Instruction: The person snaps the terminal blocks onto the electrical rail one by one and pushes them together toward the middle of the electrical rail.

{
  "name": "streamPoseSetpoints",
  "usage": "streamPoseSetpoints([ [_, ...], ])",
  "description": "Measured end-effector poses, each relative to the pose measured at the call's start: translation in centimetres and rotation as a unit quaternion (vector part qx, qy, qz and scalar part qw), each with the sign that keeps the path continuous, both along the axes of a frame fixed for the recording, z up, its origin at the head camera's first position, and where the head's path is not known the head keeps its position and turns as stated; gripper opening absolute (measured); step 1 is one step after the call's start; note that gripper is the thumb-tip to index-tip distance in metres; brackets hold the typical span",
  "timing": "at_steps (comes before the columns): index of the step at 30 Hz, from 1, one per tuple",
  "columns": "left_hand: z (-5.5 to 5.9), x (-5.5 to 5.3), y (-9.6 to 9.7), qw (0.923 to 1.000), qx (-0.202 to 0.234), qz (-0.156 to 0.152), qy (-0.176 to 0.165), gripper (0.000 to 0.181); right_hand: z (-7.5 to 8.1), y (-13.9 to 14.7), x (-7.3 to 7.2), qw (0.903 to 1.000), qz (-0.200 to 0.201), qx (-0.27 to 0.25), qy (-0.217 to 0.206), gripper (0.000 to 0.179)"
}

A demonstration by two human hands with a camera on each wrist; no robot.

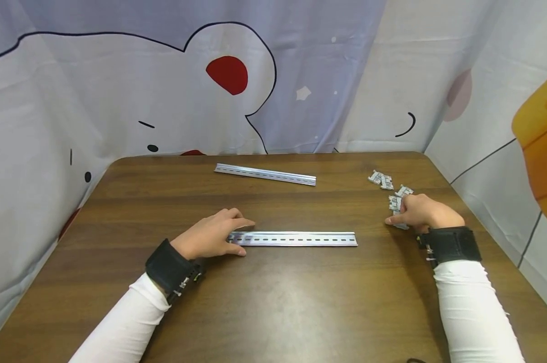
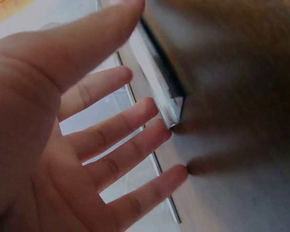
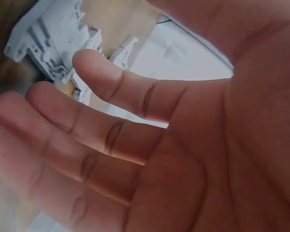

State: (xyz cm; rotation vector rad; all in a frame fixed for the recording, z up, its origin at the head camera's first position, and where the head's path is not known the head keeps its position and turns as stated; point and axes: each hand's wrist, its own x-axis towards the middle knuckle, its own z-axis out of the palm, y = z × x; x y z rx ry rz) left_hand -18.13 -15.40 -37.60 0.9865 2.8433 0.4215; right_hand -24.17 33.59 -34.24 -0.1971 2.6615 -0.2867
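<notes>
A slotted metal DIN rail [image 1: 301,239] lies crosswise on the table. My left hand [image 1: 215,236] is at its left end, thumb on the near side and fingers on the far side. In the left wrist view the fingers [image 2: 130,121] are spread and fairly straight, fingertips right at the rail end [image 2: 171,108]. On the right, my right hand [image 1: 421,210] reaches over several grey DIN-rail terminal blocks [image 1: 395,202], partly hiding them. The right wrist view shows its fingers [image 3: 63,108] loosely extended, with a terminal block [image 3: 55,36] just beyond the fingertips.
A second slotted rail [image 1: 264,174] lies slightly slanted near the back of the table [image 1: 164,191]. More terminal blocks [image 1: 381,179] sit behind the right hand. A patterned curtain [image 1: 301,75] hangs along the table's back and sides. A small dark object [image 1: 416,360] shows at the bottom edge.
</notes>
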Motion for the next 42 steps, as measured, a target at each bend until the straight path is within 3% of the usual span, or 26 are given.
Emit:
streamPoseSetpoints([
  [5, -0.6, -0.3, 0.4, 0.9989, 0.022, -0.025, 0.031, 0.042, -0.4, 0.2, -0.2, 1.0, 0.001, -0.002, 0.0, 0.037],
  [10, -0.8, -0.5, 0.6, 0.9985, 0.039, -0.028, 0.027, 0.031, -0.2, 0.2, -0.2, 0.9999, -0.008, -0.012, -0.002, 0.023],
  [14, -1.0, -0.7, 0.6, 0.9984, 0.054, -0.014, 0.009, 0.031, 0.1, 0.1, -0.3, 0.9997, -0.004, -0.02, -0.009, 0.019],
  [19, -1.1, -1.1, 0.5, 0.9971, 0.077, -0.001, 0.002, 0.033, 0.8, -0.2, -0.5, 0.9995, 0.012, -0.028, -0.005, 0.033],
  [27, -1.1, -1.6, 0.9, 0.9936, 0.087, 0.054, -0.046, 0.034, 1.0, -0.4, -0.8, 0.9955, 0.039, -0.048, 0.072, 0.036],
  [34, -1.0, -1.8, 1.3, 0.9923, 0.086, 0.065, -0.061, 0.034, 0.6, -0.9, -0.3, 0.9895, 0.089, -0.031, 0.109, 0.022],
  [42, -0.8, -2.5, 1.8, 0.9925, 0.087, 0.064, -0.057, 0.036, -0.1, -2.7, 0.5, 0.9877, 0.062, -0.132, 0.055, 0.021],
])
